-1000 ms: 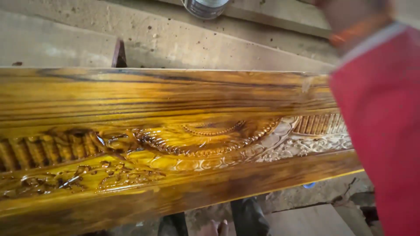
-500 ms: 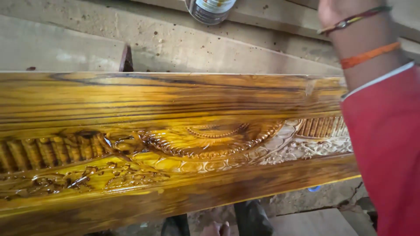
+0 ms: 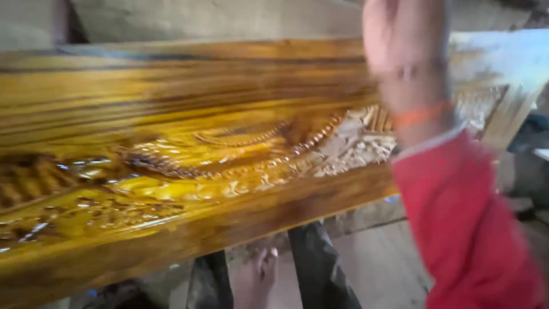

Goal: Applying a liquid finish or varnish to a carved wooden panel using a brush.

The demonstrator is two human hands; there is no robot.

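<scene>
Nearest the camera, a bare foot point(image 3: 255, 274) shows on the floor below the work, between dark supports. Just above it runs the carved wooden beam point(image 3: 189, 166), glossy golden-brown with wet finish along most of its length, lying across the view. The carved band point(image 3: 229, 154) glistens in the middle; toward the right end point(image 3: 497, 74) the wood looks pale and uncoated. Over that boundary comes the right hand point(image 3: 400, 51), red sleeve point(image 3: 469, 223), orange thread at the wrist point(image 3: 420, 116). It is badly blurred, so whether it is clenched or slack, or holds anything, I cannot tell. The left hand is out of sight. The risk as I judge it: that sleeve hangs close over the shiny surface, and a brush of cloth could smear the coat or leave lint in the carving.
</scene>
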